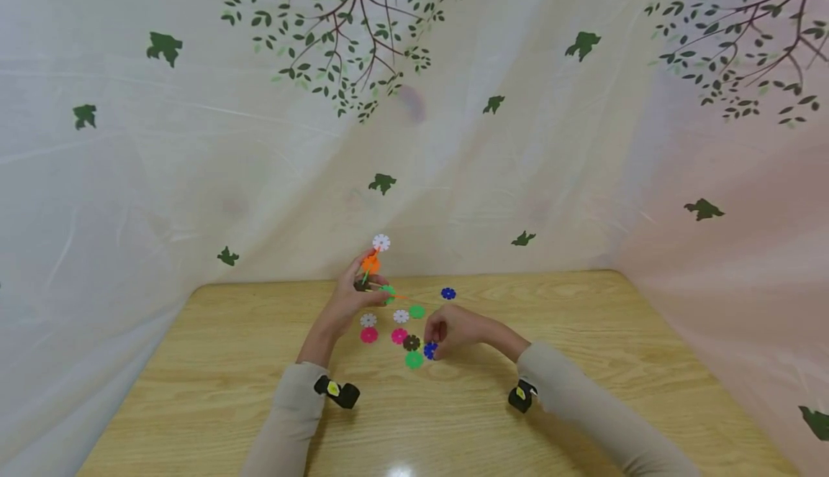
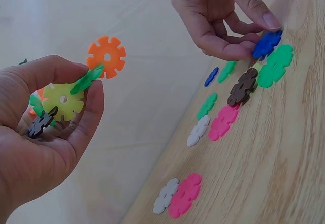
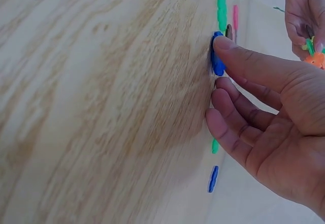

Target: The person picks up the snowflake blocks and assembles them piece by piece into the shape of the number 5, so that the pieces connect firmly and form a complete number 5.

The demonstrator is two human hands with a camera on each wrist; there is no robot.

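My left hand (image 1: pixel 343 304) is raised over the table's far side, gripping a chain of interlocked notched plastic discs. In the left wrist view its thumb and fingers pinch a green disc (image 2: pixel 86 80), joined to an orange disc (image 2: pixel 116 54) and a yellow disc (image 2: pixel 53 106). A dark disc (image 2: pixel 39 126) sits lower in the palm. At the chain's top in the head view is a white disc (image 1: pixel 381 242). My right hand (image 1: pixel 463 326) pinches a blue disc (image 2: pixel 266 46) at the tabletop, thumb on its face. A green disc (image 1: pixel 414 360) and a brown disc (image 1: pixel 411 342) lie beside it.
Loose discs lie on the wooden table (image 1: pixel 227 391): a pink disc (image 1: pixel 369 335) and a white disc (image 1: pixel 368 320) at left, several others mid-table, and another blue disc (image 1: pixel 448 293) farther back. A curtain (image 1: pixel 291 196) printed with leaves hangs behind the table's back edge.
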